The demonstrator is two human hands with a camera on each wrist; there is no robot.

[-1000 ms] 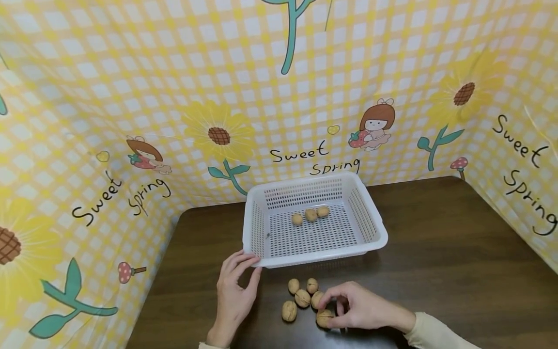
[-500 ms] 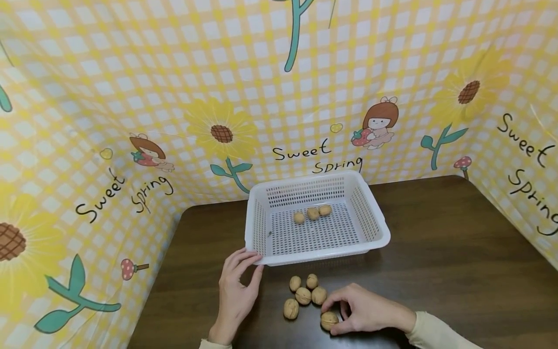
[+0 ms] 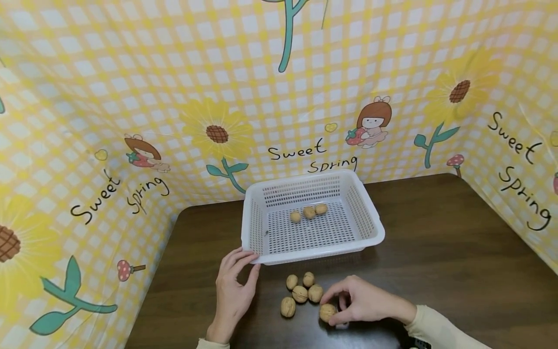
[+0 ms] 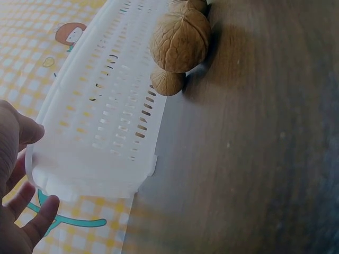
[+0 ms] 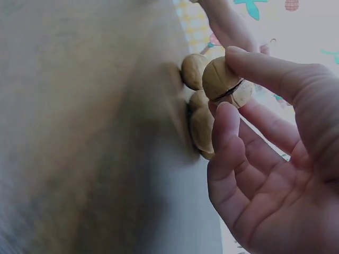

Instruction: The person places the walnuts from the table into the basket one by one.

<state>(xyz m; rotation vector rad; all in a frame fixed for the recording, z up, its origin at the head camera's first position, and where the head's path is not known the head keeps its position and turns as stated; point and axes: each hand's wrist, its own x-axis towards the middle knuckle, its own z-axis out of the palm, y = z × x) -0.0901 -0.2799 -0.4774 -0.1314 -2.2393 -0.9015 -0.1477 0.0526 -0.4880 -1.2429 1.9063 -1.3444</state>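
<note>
A white perforated plastic basket [image 3: 314, 252] stands at the back of the dark table, with three walnuts [image 3: 309, 212] on its floor. My left hand [image 3: 235, 295] holds the basket's near left corner, fingers over the rim; the left wrist view shows thumb and fingers on either side of that corner. Between the thumb and fingers of my right hand [image 3: 364, 303] is a walnut [image 3: 328, 313], its seam crack [image 5: 230, 91] plain in the right wrist view. Several loose walnuts [image 3: 300, 293] lie clustered just left of it, in front of the basket.
The dark wood table [image 3: 436, 252] extends to the right of the basket. A yellow checked cloth [image 3: 279, 111] with sunflowers and lettering hangs around the back and sides, close behind the basket.
My right hand has drawn one walnut slightly to the right, apart from the cluster, and now pinches it. The left hand stays at the basket corner; the head view shifts slightly.
</note>
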